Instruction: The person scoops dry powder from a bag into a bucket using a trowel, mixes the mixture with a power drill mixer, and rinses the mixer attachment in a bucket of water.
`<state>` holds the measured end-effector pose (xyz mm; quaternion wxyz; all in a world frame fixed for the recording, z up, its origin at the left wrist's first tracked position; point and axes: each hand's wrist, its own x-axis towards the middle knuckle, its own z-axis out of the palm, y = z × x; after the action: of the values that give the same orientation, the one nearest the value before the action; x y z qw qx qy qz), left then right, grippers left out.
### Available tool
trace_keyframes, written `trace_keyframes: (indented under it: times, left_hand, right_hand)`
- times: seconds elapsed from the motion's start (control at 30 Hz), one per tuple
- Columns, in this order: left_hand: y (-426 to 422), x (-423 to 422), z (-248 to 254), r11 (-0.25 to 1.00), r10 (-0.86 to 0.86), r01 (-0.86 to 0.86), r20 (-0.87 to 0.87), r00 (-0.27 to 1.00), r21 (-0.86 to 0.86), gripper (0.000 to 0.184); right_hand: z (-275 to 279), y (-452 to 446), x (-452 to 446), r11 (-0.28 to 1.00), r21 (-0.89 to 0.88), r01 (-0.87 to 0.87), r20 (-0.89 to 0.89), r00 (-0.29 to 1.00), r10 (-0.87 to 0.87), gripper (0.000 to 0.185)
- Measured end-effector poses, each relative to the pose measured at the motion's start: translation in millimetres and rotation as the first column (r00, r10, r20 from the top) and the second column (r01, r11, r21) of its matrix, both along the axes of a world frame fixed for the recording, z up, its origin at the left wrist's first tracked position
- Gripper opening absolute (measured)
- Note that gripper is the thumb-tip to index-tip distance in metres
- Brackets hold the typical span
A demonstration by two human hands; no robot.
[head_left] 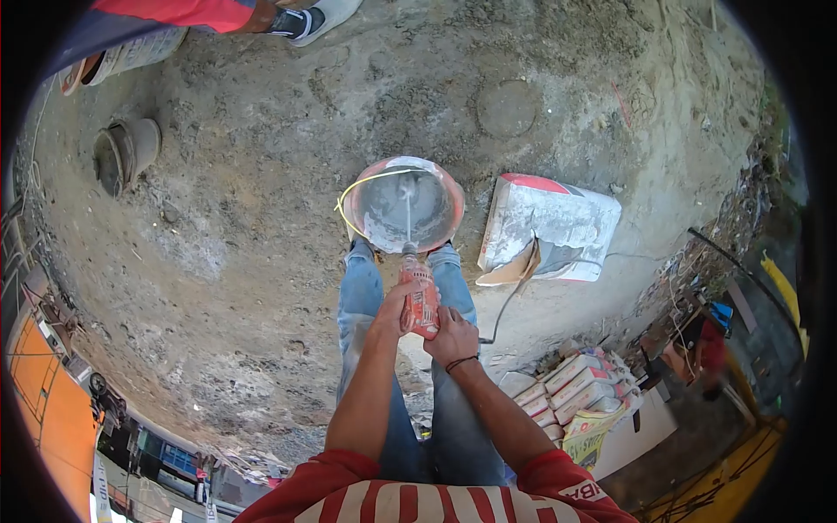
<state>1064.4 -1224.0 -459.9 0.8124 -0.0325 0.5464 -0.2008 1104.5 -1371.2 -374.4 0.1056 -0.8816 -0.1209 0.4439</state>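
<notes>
A red power drill (422, 301) with a long mixing shaft points away from my body, and both my hands are wrapped round it. My left hand (397, 305) grips the drill's body on its left side. At the rear handle, my right hand (453, 336) is closed, with a dark band on that wrist. The shaft (408, 209) reaches into a round bucket (455, 196) between my feet. Grey wet mix (384, 213) lies inside it, and a yellow handle (353, 185) hangs over its left rim. The shaft's lower end is hidden in the mix.
Right of the bucket lies a torn, dusty bag (558, 222), with the drill's cord (501, 318) running beside it. Stacked bags (571, 388) stand at lower right. Another bucket (139, 146) tips on its side at left. Someone's shoe (324, 19) is at the top.
</notes>
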Motion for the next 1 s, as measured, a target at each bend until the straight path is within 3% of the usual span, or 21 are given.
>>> trace_keyframes:
  times: [0.3, 0.43, 0.53, 0.63, 0.73, 0.83, 0.9, 1.0]
  left_hand:
    - [25, 24, 2, 0.999, -0.032, 0.032, -0.016, 0.999, -0.039, 0.035]
    - [22, 38, 7, 0.999, 0.031, -0.033, -0.054, 0.998, -0.033, 0.033]
    - [30, 49, 3, 0.995, 0.1, -0.1, 0.016, 0.995, 0.029, 0.032]
    - [38, 56, -17, 0.969, 0.218, -0.222, -0.049, 0.975, -0.109, 0.029]
    - [43, 62, -49, 0.953, 0.257, -0.245, 0.048, 0.965, -0.181, 0.025]
    - [42, 63, -44, 0.925, 0.348, -0.35, -0.038, 0.937, -0.148, 0.024]
    - [44, 61, -44, 0.926, 0.374, -0.366, 0.107, 0.921, -0.092, 0.024]
    - [46, 52, -46, 0.944, 0.327, -0.33, 0.087, 0.941, 0.018, 0.022]
  right_hand:
    - [12, 30, 25, 1.0, -0.005, -0.025, 0.1, 0.995, 0.025, 0.037]
    - [21, 40, 43, 0.997, -0.06, -0.049, 0.118, 0.991, 0.056, 0.034]
    - [24, 47, 64, 0.995, -0.026, -0.092, 0.081, 0.992, 0.094, 0.032]
    - [24, 55, 82, 0.995, 0.016, -0.101, 0.081, 0.992, 0.1, 0.029]
    - [25, 68, 102, 0.987, 0.012, -0.163, 0.097, 0.982, 0.161, 0.029]
    - [25, 75, 114, 0.985, -0.042, -0.165, 0.023, 0.986, 0.167, 0.044]
    - [30, 81, 114, 0.979, -0.037, -0.202, 0.042, 0.978, 0.204, 0.05]
    - [32, 90, 115, 0.964, -0.041, -0.263, 0.016, 0.964, 0.264, 0.064]
